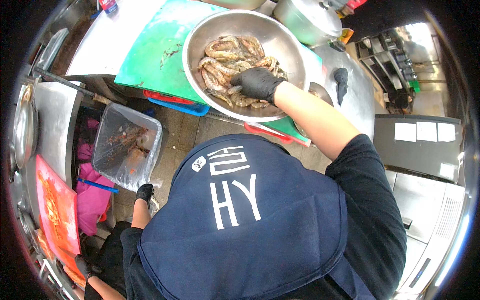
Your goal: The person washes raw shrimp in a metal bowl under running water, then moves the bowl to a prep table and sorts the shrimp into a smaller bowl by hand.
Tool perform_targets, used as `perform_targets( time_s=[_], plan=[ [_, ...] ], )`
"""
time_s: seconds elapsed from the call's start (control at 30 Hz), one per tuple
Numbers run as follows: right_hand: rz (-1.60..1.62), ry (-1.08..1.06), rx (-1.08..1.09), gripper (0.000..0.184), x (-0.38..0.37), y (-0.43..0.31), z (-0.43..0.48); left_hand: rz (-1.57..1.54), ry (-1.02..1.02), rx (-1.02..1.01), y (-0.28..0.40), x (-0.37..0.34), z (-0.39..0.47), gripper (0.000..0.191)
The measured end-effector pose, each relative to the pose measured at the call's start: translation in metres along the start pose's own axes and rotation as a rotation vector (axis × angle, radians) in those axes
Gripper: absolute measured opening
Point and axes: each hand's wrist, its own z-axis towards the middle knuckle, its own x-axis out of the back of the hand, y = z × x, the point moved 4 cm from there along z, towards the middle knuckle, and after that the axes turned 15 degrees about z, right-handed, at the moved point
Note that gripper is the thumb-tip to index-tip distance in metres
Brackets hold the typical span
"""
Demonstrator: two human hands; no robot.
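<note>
Raw whole shrimp [228, 56] lie heaped in a large stainless steel bowl [296, 60], which rests on a green cutting board [161, 56]. My right hand [258, 84], in a black glove, reaches into the bowl with its fingers down among the shrimp; whether they grip one is hidden. Low on my other side, my left hand [145, 192], also black-gloved, is at the bottom rim of a grey bin [161, 142] with a clear plastic liner [127, 180]. The fingers of that hand are small in view, and their hold is unclear. The bin contains reddish-brown scraps.
A lidded metal pot [307, 18] stands behind the bowl, with a black glove or cloth [341, 84] to its right. At lower left, a co-worker's gloved hand [83, 266] is beside a red cutting board [58, 210] bearing orange food. Red and blue trays [180, 106] jut below the green board.
</note>
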Motion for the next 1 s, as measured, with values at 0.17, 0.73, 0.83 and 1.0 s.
perform_targets(
  time_s=[0.17,0.73,0.83,1.0],
  plan=[
    [-0.060,0.048,0.010,0.042,-0.007,0.005,0.011,0.003,0.036,-0.130,0.035,0.008,-0.005,0.027],
    [0.769,0.718,-0.153,0.041,0.080,0.066,-0.110,0.469,0.003,-0.170,0.022,0.012,0.009,0.024],
    [0.384,0.633,-0.294,0.040,0.082,0.086,-0.157,0.544,0.011,-0.261,0.041,0.016,0.018,0.026],
    [0.376,0.486,-0.467,0.039,0.035,0.118,-0.194,0.868,0.079,-0.507,0.067,0.021,0.031,0.022]
  ],
)
